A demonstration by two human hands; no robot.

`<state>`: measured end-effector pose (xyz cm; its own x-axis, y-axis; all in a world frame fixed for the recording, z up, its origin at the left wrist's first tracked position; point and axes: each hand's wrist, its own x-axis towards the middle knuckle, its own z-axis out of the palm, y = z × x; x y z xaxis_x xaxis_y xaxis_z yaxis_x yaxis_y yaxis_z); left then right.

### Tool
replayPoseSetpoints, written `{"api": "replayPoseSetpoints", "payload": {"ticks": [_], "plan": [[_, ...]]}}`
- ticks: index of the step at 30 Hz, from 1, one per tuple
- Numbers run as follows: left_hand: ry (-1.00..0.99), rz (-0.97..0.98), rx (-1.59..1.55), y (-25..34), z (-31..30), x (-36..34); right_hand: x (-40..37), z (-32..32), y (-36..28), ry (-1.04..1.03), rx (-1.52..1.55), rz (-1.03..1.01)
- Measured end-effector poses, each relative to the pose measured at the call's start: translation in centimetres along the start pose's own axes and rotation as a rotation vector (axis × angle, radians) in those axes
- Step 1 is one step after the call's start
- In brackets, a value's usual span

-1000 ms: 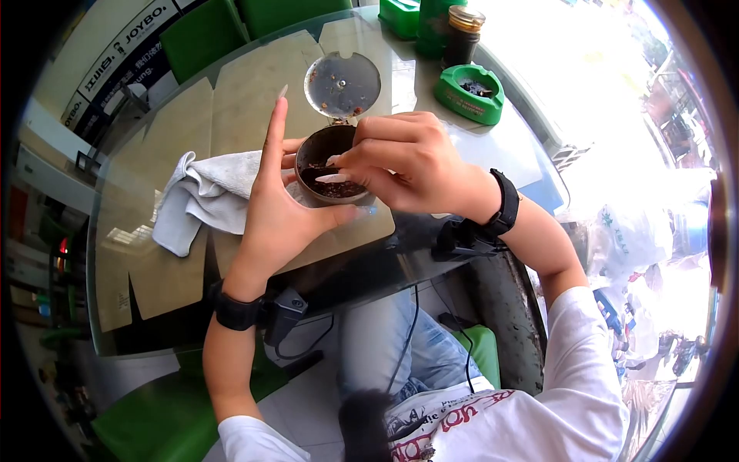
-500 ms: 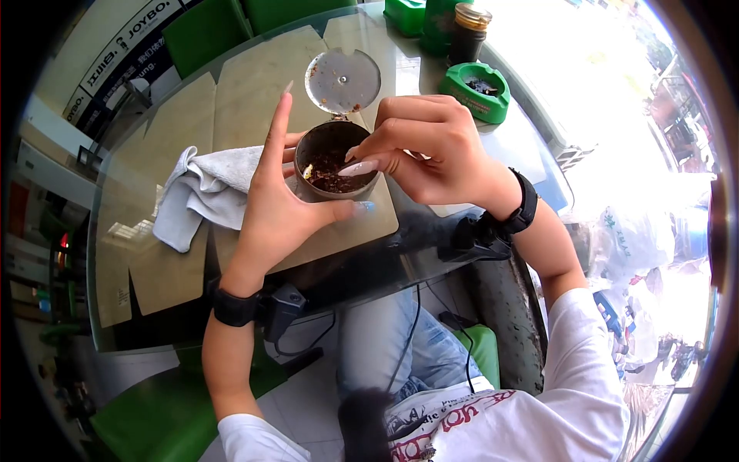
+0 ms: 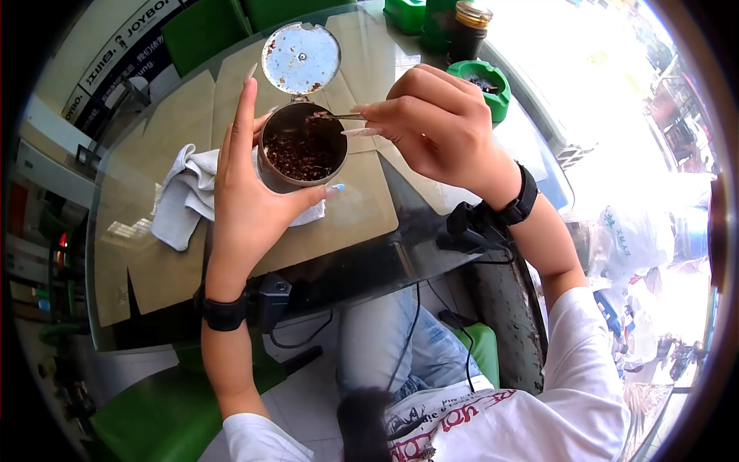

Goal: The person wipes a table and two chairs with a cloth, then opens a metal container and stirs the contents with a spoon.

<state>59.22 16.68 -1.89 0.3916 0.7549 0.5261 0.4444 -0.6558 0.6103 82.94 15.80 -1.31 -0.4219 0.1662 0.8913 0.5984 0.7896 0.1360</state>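
Observation:
A round metal pot (image 3: 267, 158) with its hinged lid (image 3: 301, 58) swung back is tilted toward me. Dark reddish-brown flakes, which look like chilli, cover its bottom (image 3: 299, 158). My left hand (image 3: 250, 185) grips the pot from the left, with the thumb along the near side and one finger pointing up. Between the fingertips of my right hand (image 3: 439, 127) is a thin metal spoon (image 3: 339, 116). Its tip, with some reddish bits on it, is over the pot's opening near the far right rim.
A grey-white cloth (image 3: 181, 204) lies on the glass-topped table (image 3: 362, 258), left of and behind my left hand. At the far right stand a green ashtray (image 3: 493, 96) and a dark jar with a golden lid (image 3: 468, 35). Green chairs (image 3: 204, 42) are behind the table.
The pot and my left hand have moved left and slightly away, and the pot tilts more toward me. My right hand has drawn up from inside, bringing the spoon into sight.

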Motion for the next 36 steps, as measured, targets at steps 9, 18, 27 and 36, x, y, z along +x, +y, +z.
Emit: {"api": "replayPoseSetpoints", "payload": {"ticks": [9, 18, 27, 36], "plan": [[0.045, 0.063, 0.090, -0.5, 0.1, 0.0, 0.1, -0.1, -0.5, -0.191, 0.067, 0.078], [-0.179, -0.004, -0.173, 0.2, 1.3, -0.6, -0.3, 0.4, -1.1, -0.270, 0.246, 0.128], [-0.143, 0.000, -0.135, 0.1, 1.3, -0.5, 0.1, -0.4, -0.6, -0.286, 0.182, 0.000], [-0.175, -0.037, -0.176, 0.4, 1.4, -0.6, -0.6, 0.7, -0.4, -0.251, 0.260, 0.047]]}}
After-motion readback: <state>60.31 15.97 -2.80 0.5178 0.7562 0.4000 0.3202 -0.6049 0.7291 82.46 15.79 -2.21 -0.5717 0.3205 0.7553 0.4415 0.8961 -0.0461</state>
